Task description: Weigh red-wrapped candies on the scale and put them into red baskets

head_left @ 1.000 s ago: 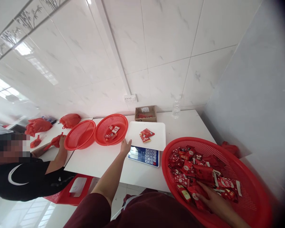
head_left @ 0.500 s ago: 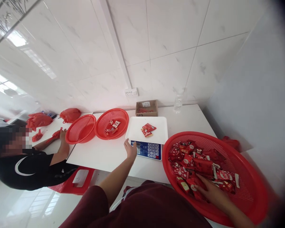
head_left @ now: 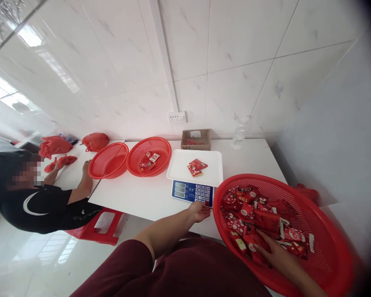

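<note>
My left hand (head_left: 200, 212) is over the table's front edge, palm up with loosely bent fingers and nothing in it. It is beside the lower right corner of the scale's blue keypad (head_left: 193, 193). On the scale's white tray (head_left: 176, 161) lie a few red packets (head_left: 196, 167). Inside the large red basket (head_left: 327, 231), my right hand (head_left: 275, 252) has its thumb and fingers around a red snack packet (head_left: 257, 244); some fingertips are hidden. Many other red wrapped snacks (head_left: 247, 211) are heaped around it.
Left of the scale are a red basket (head_left: 163, 144) with several packets and another red basket (head_left: 109, 150). A cardboard box (head_left: 196, 146) and a clear bottle (head_left: 239, 134) stand by the wall. A co-worker (head_left: 46, 206) handles red bags at the left, above a red stool (head_left: 111, 231).
My left hand has moved from the tray's front left edge rightward and down, toward the large basket. My right hand has stayed among the packets. The co-worker's arms have shifted.
</note>
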The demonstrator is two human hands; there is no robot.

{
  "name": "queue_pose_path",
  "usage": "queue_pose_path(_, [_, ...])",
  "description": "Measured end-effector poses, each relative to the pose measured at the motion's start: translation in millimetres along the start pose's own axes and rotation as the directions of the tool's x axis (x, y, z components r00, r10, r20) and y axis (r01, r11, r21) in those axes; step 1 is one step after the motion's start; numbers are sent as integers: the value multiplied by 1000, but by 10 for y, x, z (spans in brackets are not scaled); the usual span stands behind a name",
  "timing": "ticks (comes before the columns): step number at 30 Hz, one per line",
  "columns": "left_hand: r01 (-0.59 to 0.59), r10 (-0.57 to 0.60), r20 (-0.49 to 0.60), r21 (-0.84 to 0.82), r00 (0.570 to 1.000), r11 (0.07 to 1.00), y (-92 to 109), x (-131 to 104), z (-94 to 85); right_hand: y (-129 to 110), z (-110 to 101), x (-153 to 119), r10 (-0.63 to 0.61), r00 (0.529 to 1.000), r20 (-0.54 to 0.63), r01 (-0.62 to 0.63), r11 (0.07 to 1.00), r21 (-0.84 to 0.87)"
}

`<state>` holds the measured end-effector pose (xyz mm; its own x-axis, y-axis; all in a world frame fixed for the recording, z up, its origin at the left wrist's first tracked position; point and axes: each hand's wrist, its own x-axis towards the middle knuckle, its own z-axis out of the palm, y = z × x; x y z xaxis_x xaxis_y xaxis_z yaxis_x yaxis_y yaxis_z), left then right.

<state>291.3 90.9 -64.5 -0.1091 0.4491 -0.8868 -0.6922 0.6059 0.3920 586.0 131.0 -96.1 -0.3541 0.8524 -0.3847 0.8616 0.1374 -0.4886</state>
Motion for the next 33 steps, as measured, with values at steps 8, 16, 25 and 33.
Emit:
queue_pose_path(8, [-65,67,33,-39,997,997,98,144,132,-7,-12,3,11,999,52,-15,996,84])
queue_pose_path(16, [-98,91,52,167,995,981,161,-9,58,-36,-30,2,36,997,68,-38,999,34])
queue_pose_path(25, [-553,611,52,493,790,672,238,-555,20,-132,-82,-45,30,994,105,-34,999,40])
queue_pose_path(33, [-765,390,762,616,517,-189,67,-503,723,-227,-151,-108,14,993,119,-20,998,52])
